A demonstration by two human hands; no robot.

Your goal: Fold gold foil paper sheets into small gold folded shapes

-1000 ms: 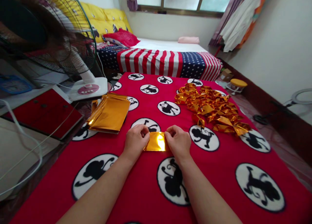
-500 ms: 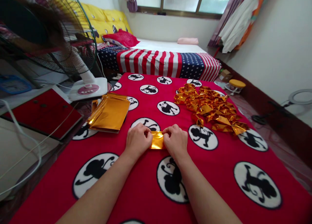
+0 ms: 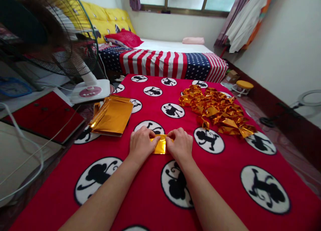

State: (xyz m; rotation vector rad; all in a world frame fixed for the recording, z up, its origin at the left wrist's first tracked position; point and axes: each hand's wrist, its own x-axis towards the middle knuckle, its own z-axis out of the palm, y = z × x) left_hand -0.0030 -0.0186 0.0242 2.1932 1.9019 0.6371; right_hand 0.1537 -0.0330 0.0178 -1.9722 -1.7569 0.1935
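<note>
A small folded sheet of gold foil paper [image 3: 160, 146] lies on the red cloth between my hands. My left hand [image 3: 142, 142] pinches its left end, thumb in front and fingers curled behind. At the right end, my right hand [image 3: 180, 143] grips the same sheet in a like pinch. Both hands rest low at the cloth, and the sheet's ends are partly covered by the fingers. To the left sits a stack of flat gold foil sheets [image 3: 112, 116]. Up and to the right is a pile of folded gold foil pieces [image 3: 213, 107].
The red cloth [image 3: 215, 184] has round monkey prints. A fan [image 3: 90, 87] with blurred blades stands at the left beside a dark red panel [image 3: 45, 113]. Behind is a bed with a striped cover [image 3: 152, 62]. A yellow stool [image 3: 244, 85] is at the right.
My thumbs have shifted along the gold foil paper, and a fold line now shows near its upper edge. Both hands stay in nearly the same place.
</note>
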